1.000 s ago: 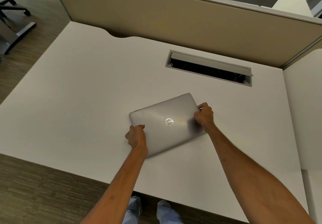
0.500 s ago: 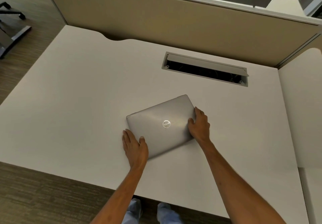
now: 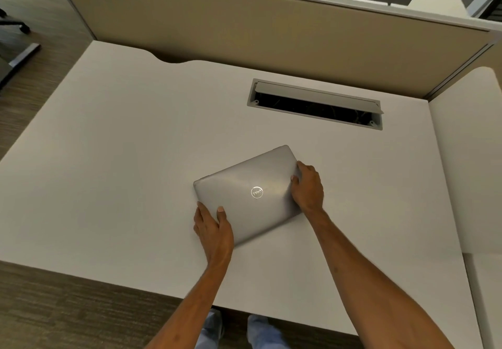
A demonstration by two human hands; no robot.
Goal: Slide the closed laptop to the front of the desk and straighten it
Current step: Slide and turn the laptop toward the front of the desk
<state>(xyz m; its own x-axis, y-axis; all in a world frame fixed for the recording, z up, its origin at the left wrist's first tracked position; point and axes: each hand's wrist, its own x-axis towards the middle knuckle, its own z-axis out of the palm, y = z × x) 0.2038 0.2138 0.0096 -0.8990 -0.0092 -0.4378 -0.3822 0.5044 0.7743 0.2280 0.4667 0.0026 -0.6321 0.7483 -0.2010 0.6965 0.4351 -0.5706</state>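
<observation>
A closed silver laptop [image 3: 250,191] with a round logo lies flat near the middle of the white desk [image 3: 108,172], turned at an angle to the desk's front edge. My left hand [image 3: 212,226] grips its near left corner, thumb on the lid and fingers along the side. My right hand [image 3: 308,185] holds its right edge, thumb on the lid. Both corners under my hands are hidden.
An open cable slot [image 3: 316,105] with a raised grey flap sits in the desk behind the laptop. A tan partition [image 3: 271,36] closes the far side. A second white surface [image 3: 467,158] adjoins on the right. The desk's front edge [image 3: 135,283] runs below my forearms.
My fists have opened into flat grips on the laptop's edges. The laptop has shifted slightly toward me and stays angled. The camera view has tilted down a little.
</observation>
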